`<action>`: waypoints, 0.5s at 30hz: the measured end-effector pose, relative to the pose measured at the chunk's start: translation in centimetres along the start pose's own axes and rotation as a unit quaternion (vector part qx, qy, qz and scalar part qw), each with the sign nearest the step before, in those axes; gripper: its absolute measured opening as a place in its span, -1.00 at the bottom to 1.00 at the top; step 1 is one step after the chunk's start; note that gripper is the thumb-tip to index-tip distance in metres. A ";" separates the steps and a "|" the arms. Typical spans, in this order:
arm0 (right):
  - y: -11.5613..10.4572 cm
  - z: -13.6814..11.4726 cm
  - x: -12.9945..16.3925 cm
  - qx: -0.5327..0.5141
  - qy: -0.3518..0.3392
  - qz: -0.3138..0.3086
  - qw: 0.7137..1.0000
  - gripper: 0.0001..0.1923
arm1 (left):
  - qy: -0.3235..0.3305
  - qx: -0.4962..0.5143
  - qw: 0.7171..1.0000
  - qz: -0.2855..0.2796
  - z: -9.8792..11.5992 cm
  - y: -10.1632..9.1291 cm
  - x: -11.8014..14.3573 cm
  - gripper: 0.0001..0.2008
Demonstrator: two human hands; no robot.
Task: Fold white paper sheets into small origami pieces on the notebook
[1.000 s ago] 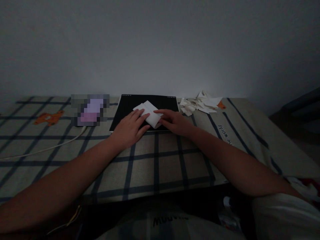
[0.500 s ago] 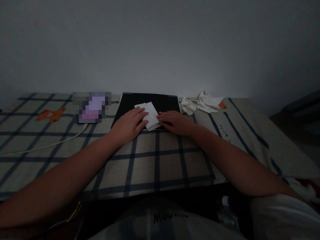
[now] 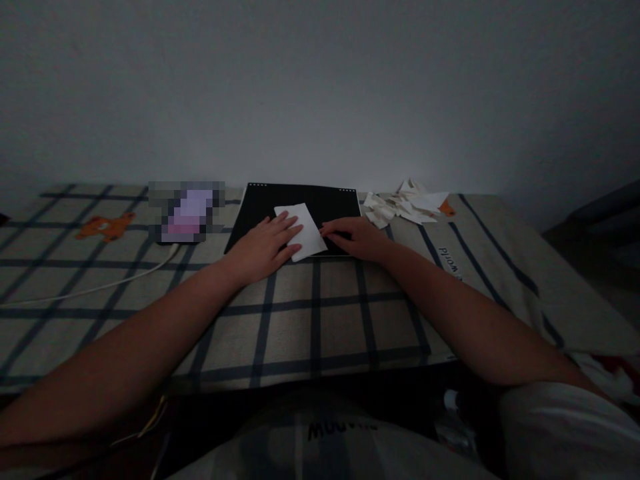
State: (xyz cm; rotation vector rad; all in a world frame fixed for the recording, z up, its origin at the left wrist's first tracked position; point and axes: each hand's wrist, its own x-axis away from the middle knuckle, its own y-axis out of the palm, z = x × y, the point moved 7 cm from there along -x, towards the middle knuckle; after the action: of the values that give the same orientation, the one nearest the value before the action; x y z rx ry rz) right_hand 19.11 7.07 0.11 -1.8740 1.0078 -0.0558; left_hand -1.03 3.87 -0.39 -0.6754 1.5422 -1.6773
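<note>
While a dim room keeps most detail low, a checked cloth covers the surface, which looks like a bed against a pale wall. On it lies a black board, and on the board rests a folded white paper. At about two o'clock from the paper sits a heap of paper scraps, well apart from both hands. At about nine o'clock lies a blurred-out object with a white cable running off toward eight o'clock. An orange bear print marks the cloth farther left. Nothing lies between the hands and the paper.

Against the frame a second back, the paper now looks flatter and more of a plain rectangle, its upper flaps no longer standing out.

Left hand lies flat and open, palm down, fingers spread on the paper's left edge. Right hand rests palm down with fingers loosely curled, fingertips touching the paper's right edge at three o'clock. Both forearms stretch forward across the cloth.
</note>
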 end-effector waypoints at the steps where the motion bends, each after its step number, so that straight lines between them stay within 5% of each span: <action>1: 0.1 -0.1 0.0 0.005 -0.006 -0.004 1.000 -0.72 | 0.002 0.001 1.000 0.000 0.0 0.0 0.0 -0.37; 15: 1.2 -1.4 0.2 0.059 -0.065 -0.037 0.995 -0.65 | 0.005 0.012 1.000 -0.010 0.1 0.0 -0.2 -0.33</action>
State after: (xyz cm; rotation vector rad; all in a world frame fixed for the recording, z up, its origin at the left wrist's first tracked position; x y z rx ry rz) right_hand 17.91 5.72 -0.11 -1.7817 0.8289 -0.0359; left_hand -0.88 3.98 -0.32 -0.6731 1.5253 -1.7138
